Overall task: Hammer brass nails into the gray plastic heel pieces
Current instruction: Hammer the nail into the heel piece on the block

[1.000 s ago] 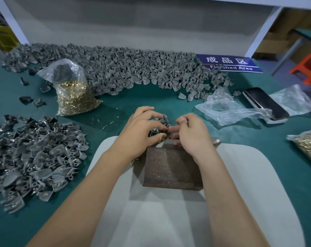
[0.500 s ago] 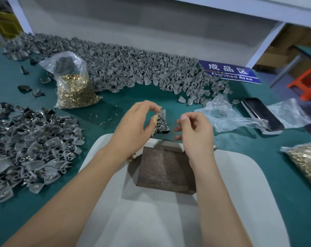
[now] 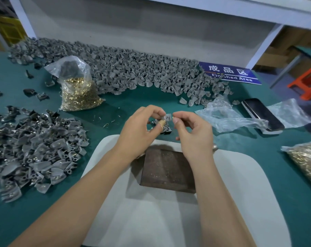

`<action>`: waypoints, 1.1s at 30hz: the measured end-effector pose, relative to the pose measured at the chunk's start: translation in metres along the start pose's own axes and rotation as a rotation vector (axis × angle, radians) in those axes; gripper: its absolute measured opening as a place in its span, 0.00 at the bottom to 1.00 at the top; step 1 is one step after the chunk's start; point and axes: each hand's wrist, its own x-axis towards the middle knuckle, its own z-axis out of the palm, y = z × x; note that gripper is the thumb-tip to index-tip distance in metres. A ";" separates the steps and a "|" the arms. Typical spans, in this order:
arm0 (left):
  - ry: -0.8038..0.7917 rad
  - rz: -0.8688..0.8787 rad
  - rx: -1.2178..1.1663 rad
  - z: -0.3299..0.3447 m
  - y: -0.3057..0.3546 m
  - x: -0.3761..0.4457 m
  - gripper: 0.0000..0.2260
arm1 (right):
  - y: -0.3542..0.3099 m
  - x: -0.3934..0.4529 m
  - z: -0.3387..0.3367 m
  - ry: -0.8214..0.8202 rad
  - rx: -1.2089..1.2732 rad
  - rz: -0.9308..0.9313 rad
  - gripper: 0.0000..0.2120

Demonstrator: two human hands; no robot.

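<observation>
Since a second earlier both hands had risen off the rusty iron block (image 3: 167, 170). Left hand (image 3: 140, 132) fingers pinched a gray heel piece (image 3: 167, 117) above the table; right hand (image 3: 192, 129) fingers pinched a brass nail (image 3: 172, 117) at it. Judged: nail being seated before hammering. Green table (image 3: 119, 111), white mat (image 3: 151, 220), nail bag (image 3: 79, 93), "Finished Area" sign (image 3: 229, 73).

Dark phone (image 3: 263, 114) among crumpled plastic wrap (image 3: 226, 118) — blue sign (image 3: 229, 73) behind, orange stool (image 3: 310, 82) off the table

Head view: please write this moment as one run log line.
left hand: pinches gray heel piece | right hand: pinches brass nail at piece | metal block: bare, on white mat
</observation>
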 end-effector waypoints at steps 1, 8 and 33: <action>0.004 0.007 0.006 0.000 0.000 0.001 0.08 | 0.001 0.001 0.000 -0.004 -0.048 -0.037 0.12; -0.009 0.054 0.030 0.000 0.000 0.000 0.06 | 0.001 0.001 -0.001 -0.046 -0.177 -0.138 0.11; 0.018 0.104 0.086 -0.007 0.006 0.001 0.05 | -0.006 -0.003 0.004 -0.098 -0.393 -0.180 0.03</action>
